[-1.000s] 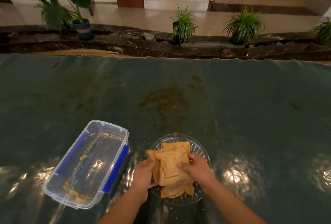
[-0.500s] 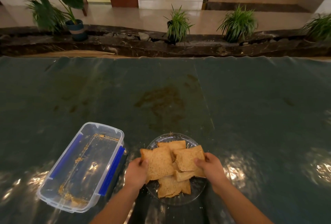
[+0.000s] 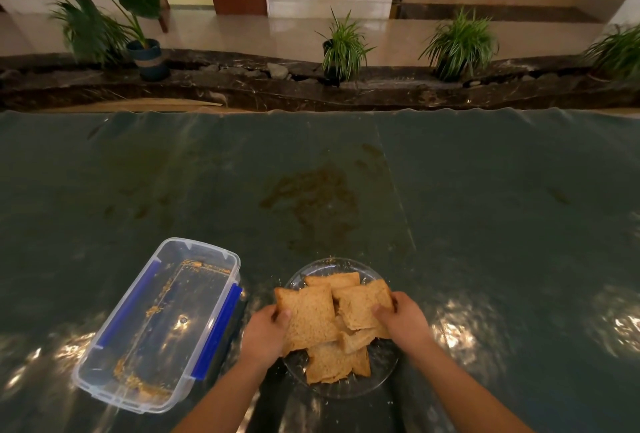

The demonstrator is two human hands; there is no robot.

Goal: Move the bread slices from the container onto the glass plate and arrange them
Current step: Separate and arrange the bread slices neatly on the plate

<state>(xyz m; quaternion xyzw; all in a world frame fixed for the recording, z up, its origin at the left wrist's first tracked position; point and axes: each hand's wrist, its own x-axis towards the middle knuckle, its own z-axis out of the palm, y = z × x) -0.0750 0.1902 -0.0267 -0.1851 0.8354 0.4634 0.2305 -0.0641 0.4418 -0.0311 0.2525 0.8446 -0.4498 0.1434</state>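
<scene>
Several brown bread slices lie fanned out on the round glass plate (image 3: 377,382) near the table's front edge. My left hand (image 3: 265,332) grips the left slice (image 3: 310,318) at its left edge. My right hand (image 3: 405,321) pinches the right slice (image 3: 360,304) at its right edge. Another slice (image 3: 332,280) peeks out at the back of the plate and one (image 3: 332,363) lies at the front. The clear plastic container (image 3: 157,325) with blue side clips stands to the left of the plate, holding only crumbs.
A dark green glossy cover spreads over the table (image 3: 485,224), with a brownish stain (image 3: 311,193) beyond the plate. Past the far edge runs a dark stone ledge with potted plants (image 3: 341,48). Crumbs lie scattered around the plate.
The slices were stacked together between my hands one second ago. My hands have since drawn apart, spreading the left and right slices sideways over the plate.
</scene>
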